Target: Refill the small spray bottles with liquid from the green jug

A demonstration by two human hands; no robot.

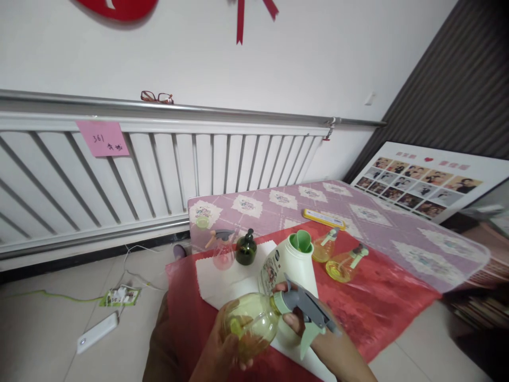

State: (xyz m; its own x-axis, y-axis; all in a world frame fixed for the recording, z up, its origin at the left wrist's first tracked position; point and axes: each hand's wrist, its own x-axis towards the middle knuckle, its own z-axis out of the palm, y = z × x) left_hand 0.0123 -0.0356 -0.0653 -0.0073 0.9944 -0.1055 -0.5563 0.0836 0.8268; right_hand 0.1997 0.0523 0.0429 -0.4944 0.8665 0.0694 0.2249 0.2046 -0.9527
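Note:
A clear yellow-green spray bottle (pixel 254 318), tilted on its side, is held between my two hands above the table's near edge. My left hand (pixel 220 339) is wrapped round its rounded body. At the neck, the fingers of my right hand (pixel 293 321) close on the collar beneath the grey and green trigger head (pixel 308 305), which sits on the bottle. Just behind stands a large white jug (pixel 306 270) with an open-topped green cap (pixel 302 241). My right hand partly hides the jug's lower part.
A pink spray bottle (pixel 223 259) and a dark green pump bottle (pixel 246 252) stand left of the jug. Two yellow spray bottles (pixel 324 248) (pixel 341 268) are to its right. A red cloth (pixel 382 286) and white paper (pixel 212 278) cover the table. A radiator (pixel 167 170) runs behind.

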